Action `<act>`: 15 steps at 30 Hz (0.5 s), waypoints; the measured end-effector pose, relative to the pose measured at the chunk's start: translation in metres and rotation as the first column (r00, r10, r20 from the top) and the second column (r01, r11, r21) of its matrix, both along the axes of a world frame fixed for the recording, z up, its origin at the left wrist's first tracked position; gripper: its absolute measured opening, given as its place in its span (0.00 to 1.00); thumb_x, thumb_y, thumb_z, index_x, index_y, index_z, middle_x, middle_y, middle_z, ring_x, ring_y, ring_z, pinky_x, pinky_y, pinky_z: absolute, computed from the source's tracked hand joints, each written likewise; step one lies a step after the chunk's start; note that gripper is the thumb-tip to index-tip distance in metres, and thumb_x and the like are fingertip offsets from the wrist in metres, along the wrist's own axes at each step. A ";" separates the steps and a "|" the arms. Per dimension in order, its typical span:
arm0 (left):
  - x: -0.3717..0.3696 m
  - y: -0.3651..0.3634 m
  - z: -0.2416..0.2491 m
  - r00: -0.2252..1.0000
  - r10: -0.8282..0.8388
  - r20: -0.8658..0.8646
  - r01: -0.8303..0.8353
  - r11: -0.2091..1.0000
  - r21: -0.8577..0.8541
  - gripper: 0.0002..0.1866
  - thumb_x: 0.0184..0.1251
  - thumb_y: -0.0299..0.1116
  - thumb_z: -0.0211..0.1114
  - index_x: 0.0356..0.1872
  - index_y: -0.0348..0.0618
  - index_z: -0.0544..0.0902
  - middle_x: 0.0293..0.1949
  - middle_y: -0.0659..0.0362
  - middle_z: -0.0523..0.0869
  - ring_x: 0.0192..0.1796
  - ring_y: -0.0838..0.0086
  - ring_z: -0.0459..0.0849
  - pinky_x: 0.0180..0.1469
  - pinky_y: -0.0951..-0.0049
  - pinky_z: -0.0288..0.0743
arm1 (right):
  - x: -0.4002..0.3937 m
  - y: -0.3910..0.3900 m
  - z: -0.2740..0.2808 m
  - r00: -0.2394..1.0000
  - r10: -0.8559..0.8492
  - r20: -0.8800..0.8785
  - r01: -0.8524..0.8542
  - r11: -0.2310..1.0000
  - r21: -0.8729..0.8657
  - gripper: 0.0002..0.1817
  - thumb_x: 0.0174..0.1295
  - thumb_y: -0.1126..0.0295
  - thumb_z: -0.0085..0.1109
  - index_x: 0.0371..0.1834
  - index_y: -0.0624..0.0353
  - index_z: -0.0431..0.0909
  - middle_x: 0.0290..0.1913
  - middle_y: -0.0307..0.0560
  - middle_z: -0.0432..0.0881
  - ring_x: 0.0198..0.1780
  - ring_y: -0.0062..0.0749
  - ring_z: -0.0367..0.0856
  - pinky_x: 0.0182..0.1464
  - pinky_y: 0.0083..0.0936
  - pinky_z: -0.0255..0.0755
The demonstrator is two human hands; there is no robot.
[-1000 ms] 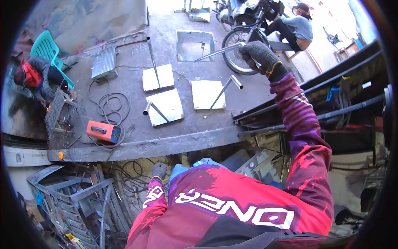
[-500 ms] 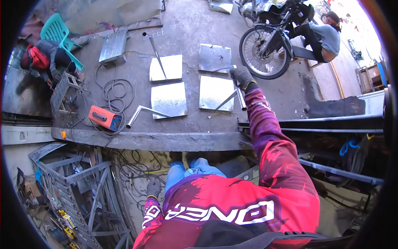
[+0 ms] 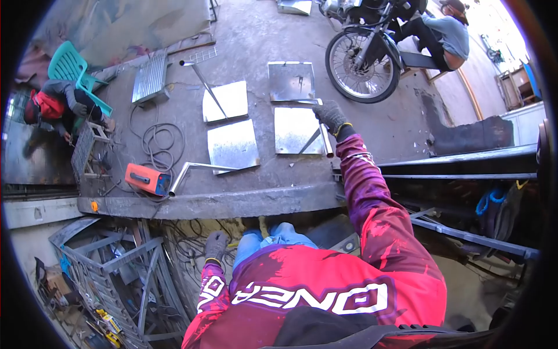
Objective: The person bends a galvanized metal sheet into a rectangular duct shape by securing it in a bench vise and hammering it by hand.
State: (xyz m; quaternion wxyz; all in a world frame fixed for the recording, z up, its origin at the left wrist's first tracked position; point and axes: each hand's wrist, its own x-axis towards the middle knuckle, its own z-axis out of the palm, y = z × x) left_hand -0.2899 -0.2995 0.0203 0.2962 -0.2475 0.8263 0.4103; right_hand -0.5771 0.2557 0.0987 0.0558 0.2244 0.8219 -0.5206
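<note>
My right hand [image 3: 332, 116], in a grey glove, reaches out over the right-hand metal panels with its fingers curled around a bent metal tube [image 3: 309, 101] at the upper right panel [image 3: 290, 80]. Part of that tube is hidden by the glove. Just below the hand, another bent tube [image 3: 324, 141] lies with one leg over the lower right panel [image 3: 295, 129]. Two more panels lie to the left, the upper one [image 3: 229, 100] and the lower one [image 3: 235, 145], each with a bent tube. My left hand [image 3: 215, 245], also gloved, hangs beside my leg, loosely open and holding nothing visible.
An orange welding machine [image 3: 146, 178] with coiled cable stands near the concrete ledge [image 3: 261, 200]. A person [image 3: 61, 107] crouches left by a green chair [image 3: 68, 63]. Another person [image 3: 444, 38] sits behind a motorcycle [image 3: 363, 67]. Metal frames [image 3: 131, 253] stand lower left.
The view has shifted slightly, moving the panels left in the picture. My left hand has risen a little; my right hand stays at the tube.
</note>
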 end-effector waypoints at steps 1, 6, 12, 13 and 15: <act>-0.006 0.008 0.008 0.993 -0.051 -0.111 0.052 0.999 -0.001 0.12 0.65 0.36 0.61 0.38 0.37 0.84 0.30 0.58 0.86 0.30 0.74 0.81 0.33 0.71 0.75 | -0.003 0.009 -0.001 0.985 0.158 -0.062 -0.144 0.972 0.186 0.15 0.59 0.64 0.59 0.24 0.67 0.82 0.19 0.46 0.78 0.22 0.30 0.77 0.29 0.30 0.74; -0.013 0.021 0.035 0.993 -0.089 -0.071 0.087 0.996 -0.028 0.11 0.62 0.35 0.62 0.37 0.37 0.85 0.31 0.51 0.86 0.35 0.67 0.84 0.42 0.65 0.78 | -0.005 0.001 0.092 0.990 -0.049 0.133 0.080 0.967 -0.243 0.10 0.59 0.69 0.58 0.23 0.60 0.78 0.19 0.41 0.75 0.18 0.26 0.74 0.16 0.26 0.66; 0.044 -0.040 -0.059 0.999 -0.027 0.045 0.032 0.992 -0.122 0.13 0.60 0.38 0.63 0.35 0.37 0.84 0.27 0.51 0.85 0.33 0.65 0.84 0.38 0.60 0.77 | -0.024 -0.001 0.084 0.987 -0.048 0.155 0.076 0.981 -0.178 0.10 0.60 0.67 0.60 0.25 0.60 0.79 0.21 0.40 0.76 0.18 0.24 0.71 0.16 0.26 0.63; 0.045 -0.035 -0.040 0.988 -0.043 0.145 0.056 0.995 -0.086 0.13 0.61 0.39 0.62 0.32 0.38 0.84 0.24 0.53 0.84 0.28 0.67 0.83 0.34 0.63 0.75 | -0.030 -0.007 0.084 0.982 -0.049 0.184 0.078 0.985 -0.153 0.10 0.60 0.66 0.60 0.25 0.60 0.80 0.22 0.41 0.76 0.19 0.24 0.72 0.17 0.28 0.64; 0.046 -0.027 -0.016 0.982 0.018 0.187 -0.004 0.997 -0.079 0.13 0.61 0.39 0.62 0.31 0.39 0.84 0.23 0.54 0.83 0.27 0.69 0.82 0.32 0.65 0.74 | -0.035 -0.012 0.084 0.981 -0.020 0.190 0.054 0.983 -0.176 0.11 0.62 0.64 0.60 0.28 0.60 0.81 0.23 0.41 0.76 0.22 0.24 0.73 0.21 0.31 0.65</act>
